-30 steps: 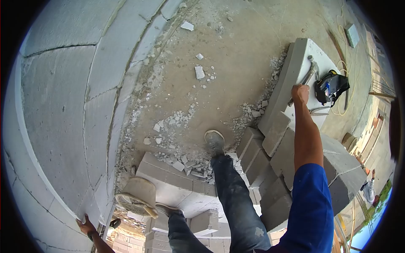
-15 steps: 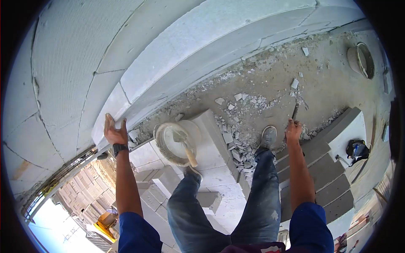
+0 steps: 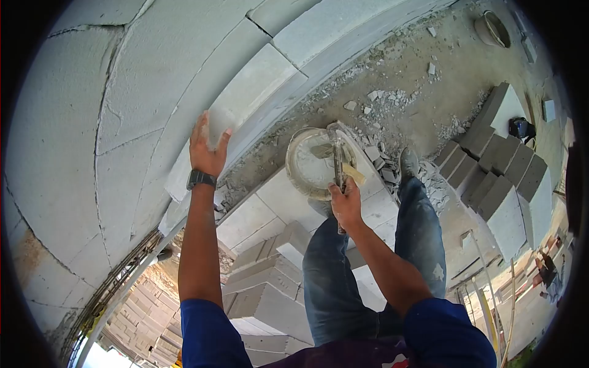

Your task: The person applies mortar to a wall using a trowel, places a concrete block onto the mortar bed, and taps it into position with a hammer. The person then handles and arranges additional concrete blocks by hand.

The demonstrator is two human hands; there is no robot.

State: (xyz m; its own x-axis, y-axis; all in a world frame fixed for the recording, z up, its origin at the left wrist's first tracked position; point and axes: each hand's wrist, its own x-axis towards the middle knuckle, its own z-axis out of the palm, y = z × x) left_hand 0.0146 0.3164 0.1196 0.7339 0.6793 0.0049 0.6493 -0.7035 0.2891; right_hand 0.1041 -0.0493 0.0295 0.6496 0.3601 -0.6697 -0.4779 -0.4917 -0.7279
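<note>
My left hand, with a dark watch at the wrist, lies open on a pale block in the curved wall course. Its fingers are stretched and the thumb is apart. A hammer is gripped by the handle in my right hand, its head pointing away from me. Below the hammer stands a round bucket of pale mix on stacked blocks. Inside the bucket rests a trowel; its wooden handle sticks out over the rim, partly behind the hammer.
Broken block pieces litter the floor beyond the bucket. Stacked blocks stand at right, with a dark bag-like item on them. Another bucket sits far right. More blocks lie beside my legs.
My right hand has brought the hammer leftward, from over the rubble to above the bucket. My left hand has shifted along the block with its fingers laid flatter. The view has turned.
</note>
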